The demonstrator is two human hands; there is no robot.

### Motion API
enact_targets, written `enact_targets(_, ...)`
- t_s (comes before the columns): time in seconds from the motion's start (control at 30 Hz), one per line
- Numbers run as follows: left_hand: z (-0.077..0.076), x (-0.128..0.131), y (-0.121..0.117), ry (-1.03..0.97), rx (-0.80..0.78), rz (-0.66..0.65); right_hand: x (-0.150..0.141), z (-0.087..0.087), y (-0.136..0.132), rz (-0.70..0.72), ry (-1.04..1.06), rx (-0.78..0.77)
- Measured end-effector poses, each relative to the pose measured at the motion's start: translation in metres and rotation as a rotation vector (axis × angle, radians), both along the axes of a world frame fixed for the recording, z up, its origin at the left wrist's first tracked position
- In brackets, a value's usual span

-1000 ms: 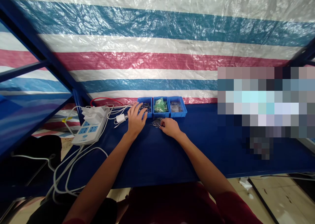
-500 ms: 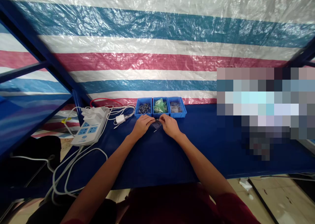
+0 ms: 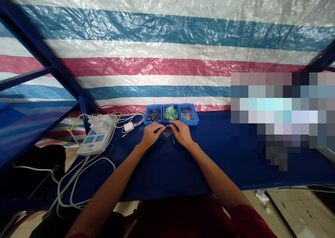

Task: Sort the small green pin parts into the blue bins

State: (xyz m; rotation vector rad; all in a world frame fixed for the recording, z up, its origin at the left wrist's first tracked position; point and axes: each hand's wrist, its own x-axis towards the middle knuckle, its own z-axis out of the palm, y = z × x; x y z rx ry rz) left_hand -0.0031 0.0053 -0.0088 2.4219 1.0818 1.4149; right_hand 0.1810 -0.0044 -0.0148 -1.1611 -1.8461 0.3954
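My left hand (image 3: pixel 151 133) and my right hand (image 3: pixel 182 133) meet close together over the table, fingertips pinched. Between them they hold a small, thin, light-coloured rod (image 3: pixel 168 126) level; its exact kind is too small to make out. Just below the fingers lies a small clear plastic bag (image 3: pixel 167 132), partly covered by the hands. A second thin piece, a slim silvery stick (image 3: pixel 173 140), is beside my right hand's fingers. Right behind the hands stand three blue bins: one with black and silver small parts (image 3: pixel 154 116), one with green packets (image 3: pixel 171 112), one with clear bags (image 3: pixel 187 114).
A white power strip (image 3: pixel 96 137) with plugged-in adapters stands at the left, its cables looping over the table edge. A white charger block (image 3: pixel 128 127) and coiled cable lie near the bins. Striped sheeting (image 3: pixel 167 67) hangs behind the blue table (image 3: pixel 167 175). The right side is pixelated.
The slim stick below the fingers has shifted right and now points nearly toward me instead of slanting. More of the held rod shows between my fingertips. Both hands stay in almost the same place.
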Motion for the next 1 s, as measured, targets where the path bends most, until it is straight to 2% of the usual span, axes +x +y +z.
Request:
enact_targets(0.2, 0.001, 0.001, -0.002, -0.044, -0.041, 0.050, -0.001, -0.001, 0.001, 0.027, -0.024, 0.012)
enact_targets(0.37, 0.004, 0.005, -0.005, -0.137, -0.199, 0.056, -0.004, -0.001, 0.000, 0.045, -0.074, -0.031)
enact_targets(0.47, 0.005, 0.005, -0.006, -0.226, -0.310, -0.003, -0.004, 0.000, 0.000, -0.037, -0.075, -0.039)
enact_targets(0.53, 0.004, 0.004, -0.005, -0.235, -0.330, -0.012, -0.002, 0.001, 0.000, -0.097, -0.059, -0.034)
enact_targets(0.67, 0.003, 0.003, -0.003, -0.101, -0.264, 0.052, 0.001, 0.002, 0.001, -0.164, -0.032, -0.014)
enact_targets(0.8, 0.001, 0.004, -0.002, 0.003, -0.123, 0.093, 0.001, 0.002, 0.001, -0.173, -0.025, -0.011)
enact_targets(1.0, 0.001, -0.014, 0.004, -0.107, 0.210, 0.334, 0.000, 0.001, 0.001, -0.172, -0.015, -0.012)
